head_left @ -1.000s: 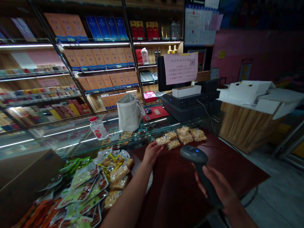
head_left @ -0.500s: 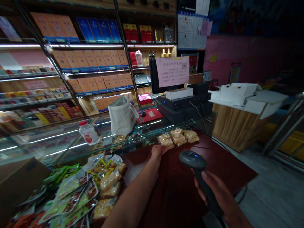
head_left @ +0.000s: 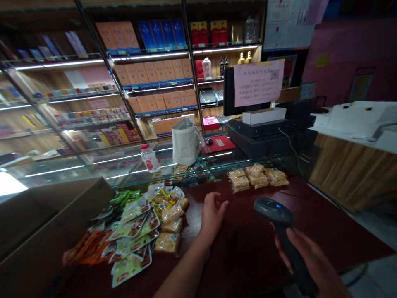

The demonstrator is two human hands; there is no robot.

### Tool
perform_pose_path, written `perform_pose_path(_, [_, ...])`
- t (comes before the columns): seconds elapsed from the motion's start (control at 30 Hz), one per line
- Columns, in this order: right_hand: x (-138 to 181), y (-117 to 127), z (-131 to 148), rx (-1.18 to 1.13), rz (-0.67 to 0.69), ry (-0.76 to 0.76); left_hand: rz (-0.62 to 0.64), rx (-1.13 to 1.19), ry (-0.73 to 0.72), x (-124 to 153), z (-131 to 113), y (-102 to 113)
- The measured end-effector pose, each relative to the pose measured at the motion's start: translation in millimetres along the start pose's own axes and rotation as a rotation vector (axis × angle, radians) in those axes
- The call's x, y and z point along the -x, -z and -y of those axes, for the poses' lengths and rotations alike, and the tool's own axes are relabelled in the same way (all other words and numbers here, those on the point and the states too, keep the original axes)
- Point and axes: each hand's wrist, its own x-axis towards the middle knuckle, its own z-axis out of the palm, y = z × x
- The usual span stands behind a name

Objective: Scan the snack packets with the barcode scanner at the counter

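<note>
My right hand (head_left: 305, 258) is wrapped around the handle of a dark barcode scanner (head_left: 276, 213), whose head shows a small blue light. Over the dark red tabletop (head_left: 235, 236), my left hand (head_left: 214, 213) is empty, its fingers loosely bent and apart. Beyond it stand several clear-wrapped packs of pale snack cakes (head_left: 257, 178), grouped in small stacks. More wrapped cakes (head_left: 169, 242) lie to the left of my left hand. Beside them spread green-and-white snack pouches (head_left: 133, 252), yellow packets (head_left: 164, 200) and orange packets (head_left: 93, 248).
An open cardboard box (head_left: 77, 207) stands at the left. Behind the table, a glass counter (head_left: 149, 178) bears a bottle with a red cap (head_left: 150, 159), a white bag (head_left: 185, 142) and a black register (head_left: 260, 134). Stocked shelves (head_left: 155, 91) line the back.
My view has swung left, bringing more of the cardboard box into sight. My left hand has drawn back from the stacked cakes towards me. The scanner stays in my right hand.
</note>
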Motion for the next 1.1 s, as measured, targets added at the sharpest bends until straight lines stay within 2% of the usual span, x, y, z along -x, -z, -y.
perform_pose_path(0.03, [-1.5,-1.5,-0.3,0.01,0.021,-0.008,-0.004,-0.165,-0.131,6.5,2.5,23.2])
perform_pose_path(0.1, [-4.7,-6.3,0.1,0.022,0.06,-0.015,-0.041,-0.498,-0.233,13.3,10.3,71.1])
perform_pose_path(0.13, [-6.3,-9.2,0.3,0.028,0.078,-0.011,-0.064,-0.672,-0.22,13.5,15.5,94.0])
perform_pose_path(0.2, [-9.4,-15.7,-0.1,0.045,0.115,0.012,-0.033,-0.942,-0.151,9.3,27.1,133.3])
perform_pose_path(0.27, [-12.5,-22.2,-2.1,0.057,0.141,0.042,0.071,-1.092,-0.091,2.3,38.1,160.8])
perform_pose_path(0.37, [-15.6,-31.1,-7.3,0.057,0.198,0.037,0.197,-1.137,-0.092,-5.4,47.5,180.4])
perform_pose_path(0.47, [-14.4,-39.6,-10.6,0.055,0.237,0.029,0.163,-1.022,-0.179,-3.2,44.6,180.1])
perform_pose_path(0.53, [-11.1,-45.2,-9.9,0.068,0.225,0.025,0.105,-0.84,-0.24,4.8,37.5,171.8])
perform_pose_path(0.6, [-7.0,-50.1,-7.5,0.088,0.212,0.023,0.073,-0.588,-0.217,16.6,29.3,158.5])
perform_pose_path(0.67, [-3.3,-53.5,-4.8,0.112,0.212,0.034,0.109,-0.287,-0.056,29.9,22.9,142.1])
perform_pose_path(0.77, [0.0,-54.7,-3.4,0.129,0.218,0.043,0.224,0.173,0.275,47.7,18.8,117.4])
perform_pose_path(0.83, [0.9,-53.4,-4.6,0.127,0.203,0.035,0.237,0.402,0.405,56.4,18.2,104.6])
perform_pose_path(0.97, [3.1,-50.5,-6.9,0.115,0.177,0.043,0.155,0.674,0.509,65.8,15.6,92.1])
perform_pose_path(1.1, [7.3,-51.2,-5.1,0.124,0.196,0.048,0.079,0.77,0.529,65.9,14.5,90.6])
